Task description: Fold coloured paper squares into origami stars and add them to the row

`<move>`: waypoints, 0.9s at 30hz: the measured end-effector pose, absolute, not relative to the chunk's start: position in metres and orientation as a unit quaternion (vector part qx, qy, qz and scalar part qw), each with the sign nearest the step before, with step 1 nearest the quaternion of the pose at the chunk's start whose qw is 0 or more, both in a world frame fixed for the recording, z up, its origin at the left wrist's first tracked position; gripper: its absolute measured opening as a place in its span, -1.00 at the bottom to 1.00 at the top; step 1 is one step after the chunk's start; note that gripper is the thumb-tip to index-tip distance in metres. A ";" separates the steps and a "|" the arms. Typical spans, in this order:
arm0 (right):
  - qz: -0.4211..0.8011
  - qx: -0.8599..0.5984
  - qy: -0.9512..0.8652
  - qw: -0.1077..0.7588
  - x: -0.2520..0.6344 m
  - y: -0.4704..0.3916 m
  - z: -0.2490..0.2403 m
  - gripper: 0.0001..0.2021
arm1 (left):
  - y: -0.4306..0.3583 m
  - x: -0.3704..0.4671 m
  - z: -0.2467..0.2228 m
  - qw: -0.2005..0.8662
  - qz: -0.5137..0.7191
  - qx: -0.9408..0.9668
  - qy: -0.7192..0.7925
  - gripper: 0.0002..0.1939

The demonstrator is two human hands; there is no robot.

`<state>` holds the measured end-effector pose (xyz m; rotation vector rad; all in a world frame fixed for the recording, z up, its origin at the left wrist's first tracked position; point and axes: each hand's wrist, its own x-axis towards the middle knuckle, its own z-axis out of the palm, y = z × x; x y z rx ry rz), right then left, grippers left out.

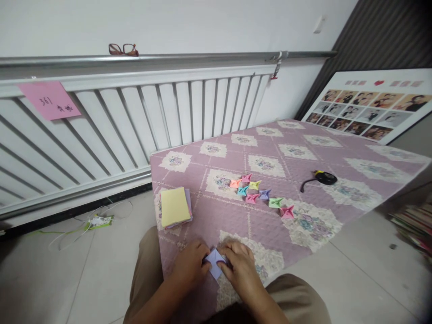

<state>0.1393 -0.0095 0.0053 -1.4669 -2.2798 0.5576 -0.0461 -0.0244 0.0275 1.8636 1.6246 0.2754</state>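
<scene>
A small lavender folded paper square (pixel 215 263), turned like a diamond, lies between my two hands near the table's front edge. Fold lines meet near its upper part. My left hand (pixel 193 265) is closed on the paper's left corner, thumb on top. On the opposite corner, my right hand (pixel 240 265) pinches with thumb and fingers. Farther back stand several small folded paper pieces (pixel 251 198) in pink, orange, yellow, teal, purple and green. To the left sits a stack of square paper sheets (pixel 175 206), a yellow one on top.
A purple floral tablecloth (pixel 232 157) covers the table. A black and yellow object with a strap (pixel 326 177) lies right of the folded pieces. Behind are a white radiator (pixel 135 117), glasses (pixel 123 49) on a pipe, a pink note (pixel 50 100) and a photo board (pixel 367 105).
</scene>
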 end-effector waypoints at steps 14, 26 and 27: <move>0.200 -0.472 -0.823 0.247 0.150 -0.005 -0.015 -0.86 | -0.025 -0.057 0.004 0.288 0.143 0.753 0.575 -0.90; 0.088 -0.417 -0.847 0.318 0.150 -0.016 -0.027 -0.85 | -0.031 -0.059 -0.005 0.171 0.044 0.813 0.555 -0.77; 0.080 -0.411 -0.849 0.323 0.150 -0.017 -0.029 -0.82 | -0.031 -0.059 -0.008 0.157 0.036 0.818 0.552 -0.77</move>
